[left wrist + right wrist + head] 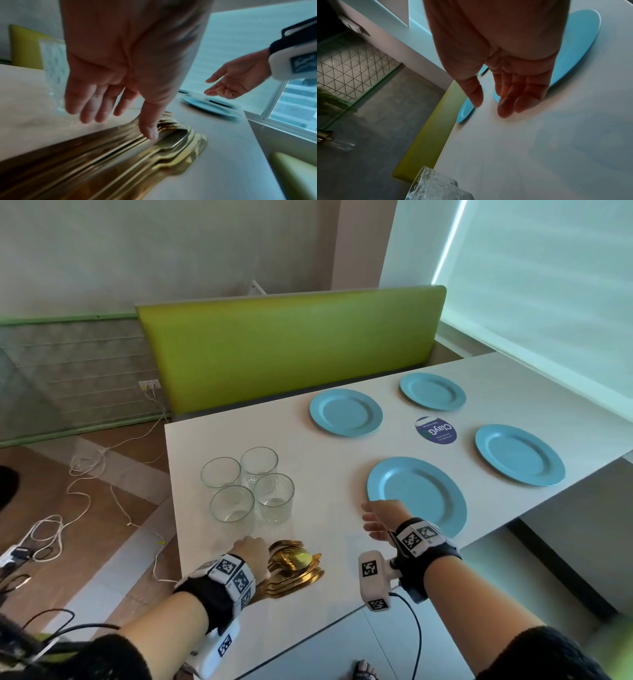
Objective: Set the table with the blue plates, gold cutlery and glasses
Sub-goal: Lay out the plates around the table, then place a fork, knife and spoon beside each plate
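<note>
Several blue plates lie spread on the white table (342,460); the nearest plate (416,494) is by the front edge. A pile of gold cutlery (294,568) lies at the near left, also seen in the left wrist view (154,152). My left hand (251,549) hovers over the pile with fingers straight, its thumb (149,129) just above the handles, holding nothing. My right hand (375,520) hangs open and empty at the near plate's left rim (573,54). Several clear glasses (248,486) stand grouped behind the cutlery.
A green bench back (291,347) runs along the table's far side. A round purple sticker (436,430) sits among the plates. White cables (85,474) trail over the floor at the left. A window blind (531,285) fills the right.
</note>
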### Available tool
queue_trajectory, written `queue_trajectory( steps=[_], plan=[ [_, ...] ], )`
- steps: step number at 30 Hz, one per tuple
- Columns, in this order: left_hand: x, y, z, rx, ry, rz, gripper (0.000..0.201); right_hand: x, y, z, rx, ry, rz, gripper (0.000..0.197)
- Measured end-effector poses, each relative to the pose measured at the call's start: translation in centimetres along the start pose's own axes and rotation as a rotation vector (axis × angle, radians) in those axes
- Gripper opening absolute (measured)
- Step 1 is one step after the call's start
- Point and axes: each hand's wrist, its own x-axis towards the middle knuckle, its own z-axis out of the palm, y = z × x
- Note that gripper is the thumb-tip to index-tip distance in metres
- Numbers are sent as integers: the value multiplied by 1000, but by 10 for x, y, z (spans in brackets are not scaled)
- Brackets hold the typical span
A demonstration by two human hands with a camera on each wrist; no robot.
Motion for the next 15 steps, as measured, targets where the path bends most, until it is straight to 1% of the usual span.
queue_trajectory(
  steps=[3, 8, 11, 15],
  plan=[
    [5, -1, 4, -62, 13, 0, 51, -1, 2, -3, -9, 11, -2, 12],
    [7, 1, 1, -27, -11, 24, 45, -1, 8, -10, 3, 44, 3, 10],
    [8, 0, 0, -21, -29, 15, 42, 0, 13, -13, 14, 56, 15, 18],
    [3, 3, 0, -37, 23, 45, 40, -1, 18, -20, 15, 76, 13, 13]
  ],
)
